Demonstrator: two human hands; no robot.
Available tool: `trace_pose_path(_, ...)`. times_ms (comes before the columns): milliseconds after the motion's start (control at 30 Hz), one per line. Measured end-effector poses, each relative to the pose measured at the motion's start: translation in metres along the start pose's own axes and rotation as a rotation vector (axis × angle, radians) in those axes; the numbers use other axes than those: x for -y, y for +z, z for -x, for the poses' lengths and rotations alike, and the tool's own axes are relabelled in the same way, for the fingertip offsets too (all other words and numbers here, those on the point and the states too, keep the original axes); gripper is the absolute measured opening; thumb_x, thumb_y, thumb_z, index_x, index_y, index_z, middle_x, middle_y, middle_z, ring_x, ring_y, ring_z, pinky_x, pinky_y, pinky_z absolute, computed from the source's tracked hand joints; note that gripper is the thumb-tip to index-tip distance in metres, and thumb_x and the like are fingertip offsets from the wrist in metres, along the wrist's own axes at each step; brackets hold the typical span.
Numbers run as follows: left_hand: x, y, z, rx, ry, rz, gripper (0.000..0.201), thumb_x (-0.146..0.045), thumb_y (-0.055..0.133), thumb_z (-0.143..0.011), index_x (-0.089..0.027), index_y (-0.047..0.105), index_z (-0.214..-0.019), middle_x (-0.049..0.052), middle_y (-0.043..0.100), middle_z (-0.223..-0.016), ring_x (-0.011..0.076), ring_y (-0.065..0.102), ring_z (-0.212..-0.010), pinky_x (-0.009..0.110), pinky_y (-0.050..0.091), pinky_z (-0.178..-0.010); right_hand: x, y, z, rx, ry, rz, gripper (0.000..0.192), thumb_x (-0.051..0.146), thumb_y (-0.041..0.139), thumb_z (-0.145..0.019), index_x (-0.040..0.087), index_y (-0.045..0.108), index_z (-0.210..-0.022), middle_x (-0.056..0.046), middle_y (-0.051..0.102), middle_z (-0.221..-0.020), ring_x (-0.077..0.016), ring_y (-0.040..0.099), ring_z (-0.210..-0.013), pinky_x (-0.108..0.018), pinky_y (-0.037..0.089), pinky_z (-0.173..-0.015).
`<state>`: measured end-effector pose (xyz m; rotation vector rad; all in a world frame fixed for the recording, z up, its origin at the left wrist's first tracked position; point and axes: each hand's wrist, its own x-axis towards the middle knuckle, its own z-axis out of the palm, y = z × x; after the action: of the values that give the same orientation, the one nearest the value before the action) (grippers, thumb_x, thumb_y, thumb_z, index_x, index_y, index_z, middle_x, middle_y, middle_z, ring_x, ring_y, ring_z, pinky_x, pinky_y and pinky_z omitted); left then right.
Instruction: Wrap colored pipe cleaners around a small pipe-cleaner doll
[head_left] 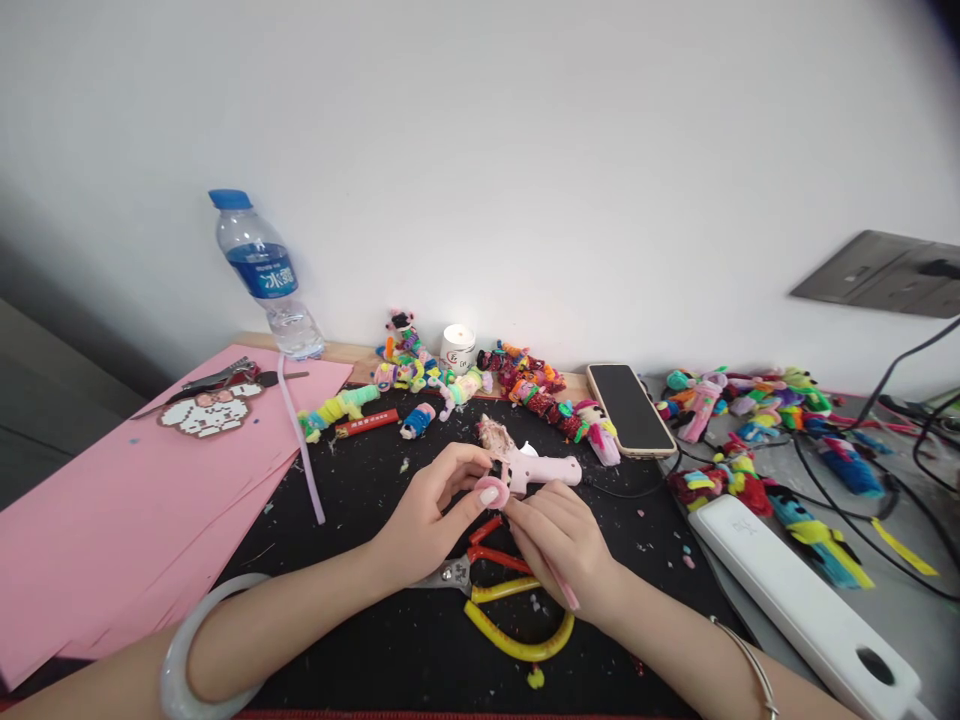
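Pink fuzzy coil (491, 490) pinched between left hand (420, 525) and right hand (562, 535)

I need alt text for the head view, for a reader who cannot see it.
Two hands, left hand and right hand, pinch a small pink ring over a black mat. Scissors lie under them and a pink glue gun just beyond. Colourful pipe-cleaner dolls, a phone, a bottle and pink paper surround them.

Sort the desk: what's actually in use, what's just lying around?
In use: left hand and right hand pinching a pink coil; pink strip in right hand.
Lying about: pink glue gun, scissors, water bottle, phone, candle, pink paper, power strip.
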<state>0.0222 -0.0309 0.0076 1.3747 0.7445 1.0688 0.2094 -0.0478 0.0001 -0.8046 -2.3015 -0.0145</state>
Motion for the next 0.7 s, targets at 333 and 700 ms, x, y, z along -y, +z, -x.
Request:
trace_pose_path(333,0.002,-0.013,-0.013,-0.166,-0.033,0.083,0.013,-0.028,0.052,-0.086,-0.023,0.051,-0.098,0.0,0.058,-0.089,0.0133,0.056,-0.087,0.026,0.045,-0.08,-0.011,-0.007,-0.009,0.023,0.35,0.075,0.033,0.012,0.051,-0.079,0.019,0.053,-0.112,-0.009,0.059,-0.108,-0.0244,0.051,-0.101,-0.039,0.038,-0.085)
trace_pose_path(700,0.001,-0.023,-0.025,-0.26,-0.133,0.379,0.017,-0.03,0.055,-0.084,-0.025,0.048,-0.098,-0.002,0.062,-0.085,0.014,0.063,-0.084,0.026,0.045,-0.076,-0.025,0.0,-0.008,0.214,0.56,0.247,0.045,0.015,0.055,-0.071,0.02,0.055,-0.116,-0.007,0.06,-0.104,-0.0263,0.051,-0.097,-0.04,0.033,-0.084)
